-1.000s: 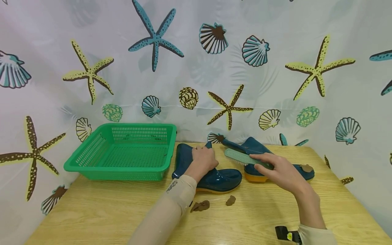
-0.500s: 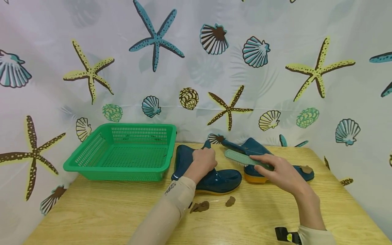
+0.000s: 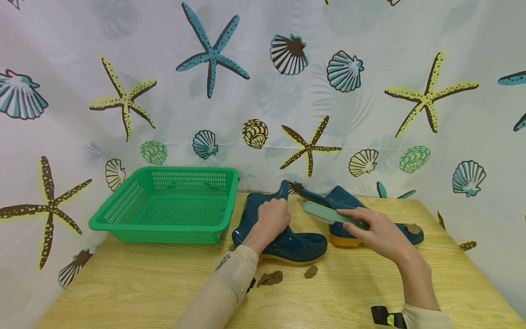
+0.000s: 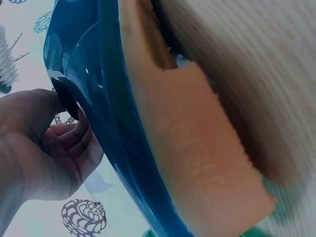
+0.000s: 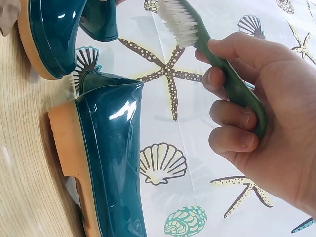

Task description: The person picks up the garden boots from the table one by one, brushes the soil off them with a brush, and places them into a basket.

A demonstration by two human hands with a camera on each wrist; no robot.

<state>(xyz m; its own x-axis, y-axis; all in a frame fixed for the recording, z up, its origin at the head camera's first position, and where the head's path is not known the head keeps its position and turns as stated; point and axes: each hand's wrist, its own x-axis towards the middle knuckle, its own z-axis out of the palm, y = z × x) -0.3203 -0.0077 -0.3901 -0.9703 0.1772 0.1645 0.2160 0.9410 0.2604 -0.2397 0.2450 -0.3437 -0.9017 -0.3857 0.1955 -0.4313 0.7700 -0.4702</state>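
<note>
Left hand (image 3: pixel 273 219) curled, gripping blue rubber boot (image 3: pixel 289 242); right hand (image 3: pixel 382 233) curled round green bristle brush (image 3: pixel 322 212) near second boot (image 3: pixel 345 199); two brown clumps (image 3: pixel 272 278) on wood-grain table (image 3: pixel 144 285)

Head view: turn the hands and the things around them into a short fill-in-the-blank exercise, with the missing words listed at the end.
1. The right hand grips a long green plastic brush with ____ bristles.
2. The left hand grips the glossy dark-blue rubber boot on the ____, beside the green perforated plastic basket.
3. Soft-looking ____ lumps lie on the wood-grain table.

Missing words: white; left; brown.
</note>
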